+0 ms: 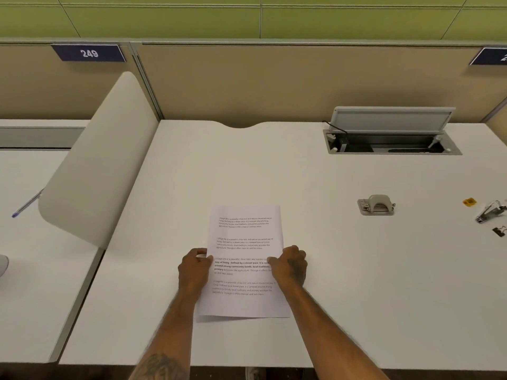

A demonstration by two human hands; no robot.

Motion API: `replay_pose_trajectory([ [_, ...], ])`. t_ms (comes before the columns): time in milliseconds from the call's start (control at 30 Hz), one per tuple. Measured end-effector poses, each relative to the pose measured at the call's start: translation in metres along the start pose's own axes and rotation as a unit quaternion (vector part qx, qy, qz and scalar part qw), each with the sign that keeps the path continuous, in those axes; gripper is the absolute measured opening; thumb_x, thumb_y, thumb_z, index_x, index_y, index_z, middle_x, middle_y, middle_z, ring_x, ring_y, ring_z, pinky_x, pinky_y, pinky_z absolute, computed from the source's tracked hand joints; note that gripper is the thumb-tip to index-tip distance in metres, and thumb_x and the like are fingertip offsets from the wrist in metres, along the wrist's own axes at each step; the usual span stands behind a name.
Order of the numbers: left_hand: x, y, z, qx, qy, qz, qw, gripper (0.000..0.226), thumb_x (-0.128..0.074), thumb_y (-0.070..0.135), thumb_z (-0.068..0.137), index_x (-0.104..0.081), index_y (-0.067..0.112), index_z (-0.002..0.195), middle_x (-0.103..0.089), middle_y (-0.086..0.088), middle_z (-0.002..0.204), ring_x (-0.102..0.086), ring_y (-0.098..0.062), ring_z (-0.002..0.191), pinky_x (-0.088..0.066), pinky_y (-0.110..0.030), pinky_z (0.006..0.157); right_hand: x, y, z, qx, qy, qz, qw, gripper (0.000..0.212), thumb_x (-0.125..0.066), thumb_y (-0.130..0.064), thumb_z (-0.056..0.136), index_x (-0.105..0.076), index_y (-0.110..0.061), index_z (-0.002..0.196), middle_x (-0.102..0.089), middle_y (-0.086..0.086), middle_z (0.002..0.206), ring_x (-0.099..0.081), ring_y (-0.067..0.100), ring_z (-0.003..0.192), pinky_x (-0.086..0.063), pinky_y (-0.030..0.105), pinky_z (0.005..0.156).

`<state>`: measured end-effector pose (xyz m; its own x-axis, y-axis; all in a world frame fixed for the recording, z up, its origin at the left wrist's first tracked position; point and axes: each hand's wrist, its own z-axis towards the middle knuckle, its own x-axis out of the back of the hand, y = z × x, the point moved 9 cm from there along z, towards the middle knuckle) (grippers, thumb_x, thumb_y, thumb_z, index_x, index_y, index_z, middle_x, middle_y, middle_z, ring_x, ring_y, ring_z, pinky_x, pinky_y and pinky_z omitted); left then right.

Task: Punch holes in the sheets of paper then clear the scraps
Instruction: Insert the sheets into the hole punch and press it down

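Printed sheets of paper (245, 250) on white desk (329, 270), left hand (193, 270) and right hand (290, 266) pinching their side edges, grey hole punch (377, 205) well right of the sheets

The sheets of paper (247, 259) I hold are white with black print, on a white desk (356, 270). The hole punch (376, 205) is grey, the partition (247, 83) beige, the wall (247, 17) green.

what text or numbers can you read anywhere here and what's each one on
"249": white digits on the dark blue sign on the partition, upper left.
Second blue sign, upper right: cut off by the frame edge, unreadable.
Sheets of paper: four printed paragraphs, mostly too small and blurred; "way of living" shows in the bold one.
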<state>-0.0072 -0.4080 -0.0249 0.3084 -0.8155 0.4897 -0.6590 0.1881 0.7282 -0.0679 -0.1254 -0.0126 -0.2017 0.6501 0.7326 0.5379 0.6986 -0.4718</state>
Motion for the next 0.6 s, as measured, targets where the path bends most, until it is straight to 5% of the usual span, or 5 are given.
replay_pose_trajectory([
  [333, 0.001, -0.019, 0.007, -0.003, -0.058, -0.115, 0.992, 0.014, -0.07, 0.014, 0.086, -0.067, 0.024, 0.096, -0.072, -0.008, 0.103, -0.071, -0.026, 0.09, -0.056, -0.045, 0.089, 0.002, 0.017, 0.012, 0.015, -0.047, 0.16, 0.986, 0.045, -0.07, -0.041, 0.083, -0.057, -0.015, 0.117, -0.062, 0.0, 0.114, -0.063, 0.021, 0.101, -0.05, 0.03, 0.082],
  [500, -0.001, -0.004, 0.004, -0.032, -0.093, -0.114, 0.989, 0.016, -0.071, 0.015, 0.087, -0.067, 0.021, 0.101, -0.076, -0.01, 0.093, -0.073, -0.027, 0.085, -0.057, -0.042, 0.084, -0.01, 0.024, 0.011, -0.029, -0.225, 0.385, 0.894, 0.026, -0.069, -0.019, 0.088, -0.066, -0.009, 0.112, -0.076, 0.009, 0.102, -0.073, 0.028, 0.092, -0.06, 0.041, 0.08],
  [600, -0.005, 0.009, 0.001, -0.047, -0.124, -0.104, 0.986, 0.016, -0.071, 0.016, 0.088, -0.067, 0.02, 0.103, -0.078, -0.007, 0.087, -0.074, -0.028, 0.084, -0.059, -0.04, 0.079, -0.009, 0.03, 0.005, -0.029, -0.268, 0.428, 0.863, 0.023, -0.065, -0.011, 0.091, -0.065, -0.011, 0.114, -0.076, 0.011, 0.106, -0.072, 0.031, 0.095, -0.06, 0.044, 0.077],
])
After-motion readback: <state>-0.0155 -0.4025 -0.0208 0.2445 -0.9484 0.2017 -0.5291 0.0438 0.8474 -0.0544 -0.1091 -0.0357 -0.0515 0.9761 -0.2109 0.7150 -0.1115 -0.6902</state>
